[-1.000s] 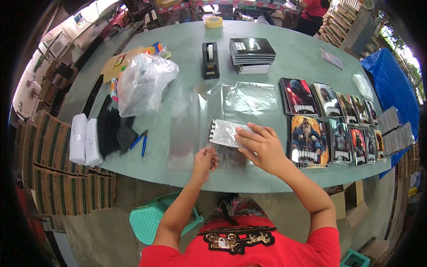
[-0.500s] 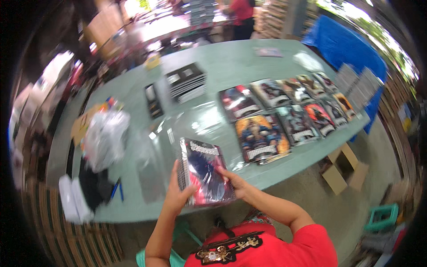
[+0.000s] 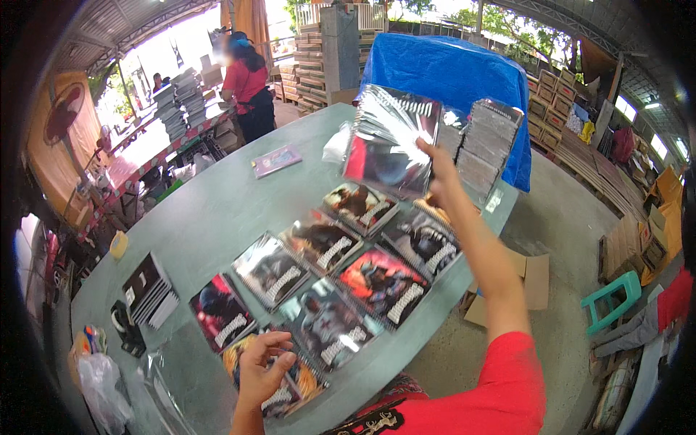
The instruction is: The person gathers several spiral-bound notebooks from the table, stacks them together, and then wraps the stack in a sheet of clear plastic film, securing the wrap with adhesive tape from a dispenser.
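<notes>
My right hand (image 3: 439, 177) is raised over the far right of the table, gripping a spiral notebook (image 3: 384, 148) in shiny clear wrap by its right edge. The cover is dark with red, and glare hides much of it. Closer in, my left hand (image 3: 264, 366) hovers over an orange-and-blue notebook (image 3: 310, 380), its fingers loosely bent and apart with nothing in them. Rows of spiral notebooks with pictured covers lie flat on the table, among them a red one (image 3: 378, 283) and a grey one (image 3: 330, 322). Whether my left hand touches the notebook below is unclear.
Wrapped grey stacks (image 3: 487, 148) stand at the far right edge by a blue tarp (image 3: 449, 72). On the left are a black-topped stack (image 3: 150, 290), a tape dispenser (image 3: 127, 330) and a plastic bag (image 3: 104, 388). A cardboard box (image 3: 535, 283) and green stool (image 3: 612, 301) occupy the floor.
My right hand has carried the wrapped notebook from the near edge to the far right. My left hand has let go of it. The view has swung right.
</notes>
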Tool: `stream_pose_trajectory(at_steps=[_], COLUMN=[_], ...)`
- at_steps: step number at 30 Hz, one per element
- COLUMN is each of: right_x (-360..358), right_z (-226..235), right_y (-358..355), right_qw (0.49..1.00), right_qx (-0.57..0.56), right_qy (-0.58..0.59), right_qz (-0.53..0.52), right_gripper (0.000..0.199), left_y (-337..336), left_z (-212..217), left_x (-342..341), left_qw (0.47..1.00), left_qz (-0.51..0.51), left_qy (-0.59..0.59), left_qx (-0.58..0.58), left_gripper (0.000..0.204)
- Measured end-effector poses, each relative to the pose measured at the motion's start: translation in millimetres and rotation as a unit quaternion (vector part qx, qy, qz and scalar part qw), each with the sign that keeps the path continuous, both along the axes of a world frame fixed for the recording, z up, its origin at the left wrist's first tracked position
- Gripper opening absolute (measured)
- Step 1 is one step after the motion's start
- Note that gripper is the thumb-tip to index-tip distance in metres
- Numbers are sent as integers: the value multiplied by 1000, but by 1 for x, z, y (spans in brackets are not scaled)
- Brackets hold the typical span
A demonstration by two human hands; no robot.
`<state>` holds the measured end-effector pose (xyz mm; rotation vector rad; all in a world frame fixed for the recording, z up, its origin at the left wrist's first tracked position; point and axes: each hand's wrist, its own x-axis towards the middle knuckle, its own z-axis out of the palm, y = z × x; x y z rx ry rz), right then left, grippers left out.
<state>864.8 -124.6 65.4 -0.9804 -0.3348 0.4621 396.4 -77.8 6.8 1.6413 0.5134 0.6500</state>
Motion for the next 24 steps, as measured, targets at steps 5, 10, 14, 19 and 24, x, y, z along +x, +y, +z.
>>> stream_pose_trajectory(at_steps=[5,10,14,19,24], right_x=[213,325,311,326,342], right_z=[40,67,64,-10,-17], right_y=[35,38,53,44,56], right_qw=[984,979,480,427,401], right_qx=[-16,53,-368,-683,-689], right_qy=[-32,5,-506,-561,-555], right_qz=[-172,-198,-615,-192,-238], right_gripper=[79,67,64,77,80], left_y=[15,37,39,37,40], left_z=[4,-17,-12,-15,-14], left_x=[79,101,136,170,174], left_qw=[992,986,975,964,958], left_qz=[22,92,115,44,37], left_qy=[86,135,188,259,272], left_qx=[86,-30,5,37,79], left_gripper=[28,26,25,23,24])
